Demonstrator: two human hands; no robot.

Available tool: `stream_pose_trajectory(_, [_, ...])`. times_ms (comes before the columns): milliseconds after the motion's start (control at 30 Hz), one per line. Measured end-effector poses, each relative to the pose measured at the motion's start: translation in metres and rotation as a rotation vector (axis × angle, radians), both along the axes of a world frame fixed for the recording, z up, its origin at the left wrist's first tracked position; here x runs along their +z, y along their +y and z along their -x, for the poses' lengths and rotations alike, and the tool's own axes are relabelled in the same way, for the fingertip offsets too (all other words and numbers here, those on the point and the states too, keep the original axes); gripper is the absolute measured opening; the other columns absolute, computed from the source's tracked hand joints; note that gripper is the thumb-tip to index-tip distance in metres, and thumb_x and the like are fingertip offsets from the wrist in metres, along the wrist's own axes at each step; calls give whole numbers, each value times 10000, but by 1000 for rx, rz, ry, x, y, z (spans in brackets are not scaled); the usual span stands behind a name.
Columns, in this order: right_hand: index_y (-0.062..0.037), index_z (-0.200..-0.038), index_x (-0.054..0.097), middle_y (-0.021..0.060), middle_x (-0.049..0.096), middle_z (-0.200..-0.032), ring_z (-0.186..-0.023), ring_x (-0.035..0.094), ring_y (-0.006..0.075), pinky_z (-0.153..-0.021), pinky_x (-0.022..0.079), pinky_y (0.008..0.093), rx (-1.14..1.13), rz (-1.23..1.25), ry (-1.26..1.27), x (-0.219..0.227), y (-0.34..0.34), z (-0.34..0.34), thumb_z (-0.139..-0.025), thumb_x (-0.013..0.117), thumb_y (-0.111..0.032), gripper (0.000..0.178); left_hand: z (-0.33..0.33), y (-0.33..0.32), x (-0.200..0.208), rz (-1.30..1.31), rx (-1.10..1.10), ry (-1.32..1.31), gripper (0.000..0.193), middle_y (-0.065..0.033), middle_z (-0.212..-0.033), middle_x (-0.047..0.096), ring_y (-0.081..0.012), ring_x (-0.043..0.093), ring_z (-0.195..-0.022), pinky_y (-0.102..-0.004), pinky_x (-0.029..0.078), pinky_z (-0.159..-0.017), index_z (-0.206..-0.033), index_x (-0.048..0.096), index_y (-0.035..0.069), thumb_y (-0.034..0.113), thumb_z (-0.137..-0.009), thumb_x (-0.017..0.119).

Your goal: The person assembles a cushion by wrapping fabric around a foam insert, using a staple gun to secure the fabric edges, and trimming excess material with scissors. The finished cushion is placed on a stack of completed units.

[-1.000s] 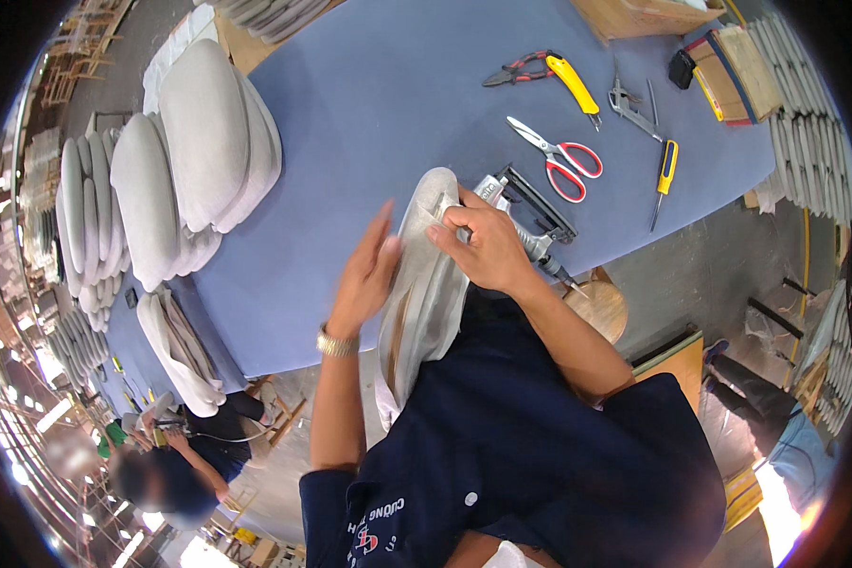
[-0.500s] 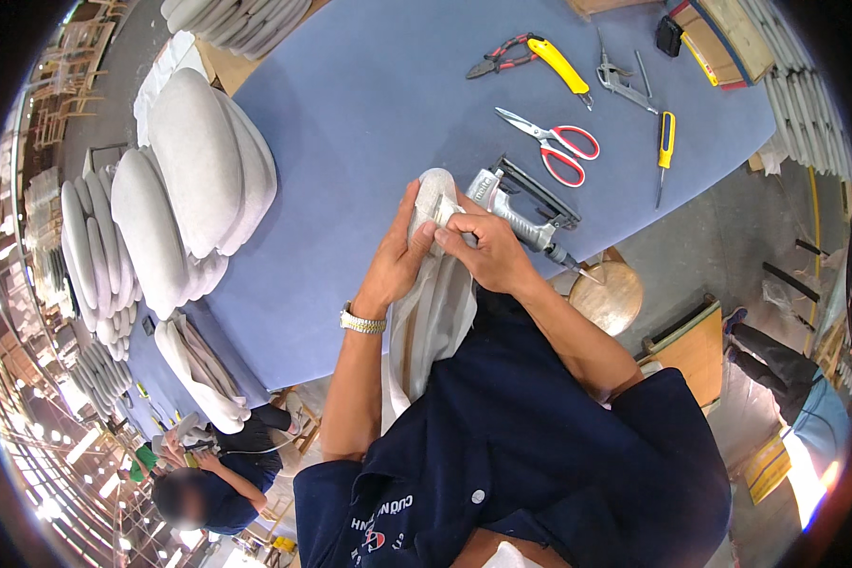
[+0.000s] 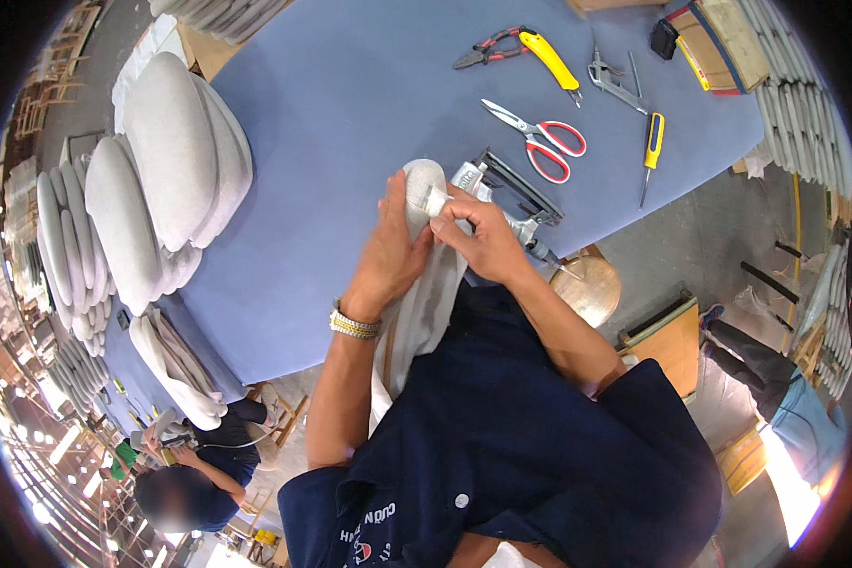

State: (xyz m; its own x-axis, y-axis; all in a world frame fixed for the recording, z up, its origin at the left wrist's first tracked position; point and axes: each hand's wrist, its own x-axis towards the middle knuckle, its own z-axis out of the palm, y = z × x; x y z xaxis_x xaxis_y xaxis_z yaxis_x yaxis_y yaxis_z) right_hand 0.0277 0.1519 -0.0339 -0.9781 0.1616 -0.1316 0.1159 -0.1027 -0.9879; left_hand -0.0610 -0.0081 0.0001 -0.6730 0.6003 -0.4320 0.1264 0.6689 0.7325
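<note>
Light-grey, long, round-ended fabric pad (image 3: 420, 308): tip at 1 o'clock of left hand (image 3: 393, 248), 10 of right hand (image 3: 483, 237). Left grips side; right pinches fabric. Long axis 12–6, tip toward 12.

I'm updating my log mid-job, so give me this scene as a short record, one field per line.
left hand: along the left side of a long grey padded piece
right hand: pinching pale fabric near that piece's upper end
beside right hand: staple gun
tools farther out: red-handled scissors; pliers; yellow cutter; screwdriver
surface: blue table
far left: stacked grey cushions
lower left: another person
</note>
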Motion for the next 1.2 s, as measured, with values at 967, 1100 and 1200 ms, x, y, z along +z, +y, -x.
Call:
stream_pose_trajectory(967, [-4, -1268, 678, 168, 725, -1114, -994, 709, 293, -902, 531, 351, 127, -588, 43, 128, 99, -16, -706, 808, -160, 598, -41, 27, -8, 210, 61, 456, 745, -300, -1521, 483, -514, 515, -1354, -523, 516, -1048, -1553, 351, -38, 245, -946, 680])
stream_pose_trajectory(1100, [3, -1251, 676, 171, 718, -1169, -1068, 715, 306, -938, 528, 358, 232, -472, 159, 109, 78, -14, -653, 811, -107, 623, -41, 25, -6, 212, 73, 407, 773, -272, -1565, 440, -495, 494, -1386, -581, 514, -1037, -1558, 340, -27, 236, -928, 702])
stream_pose_trajectory(1200, [10, -1256, 665, 170, 718, -1169, -1082, 720, 291, -943, 533, 351, 180, -413, 44, 86, 61, -22, -684, 808, -60, 593, -39, 25, -3, 208, 67, 394, 796, -253, -1592, 412, -481, 485, -1401, -609, 513, -1033, -1565, 326, -19, 214, -915, 721])
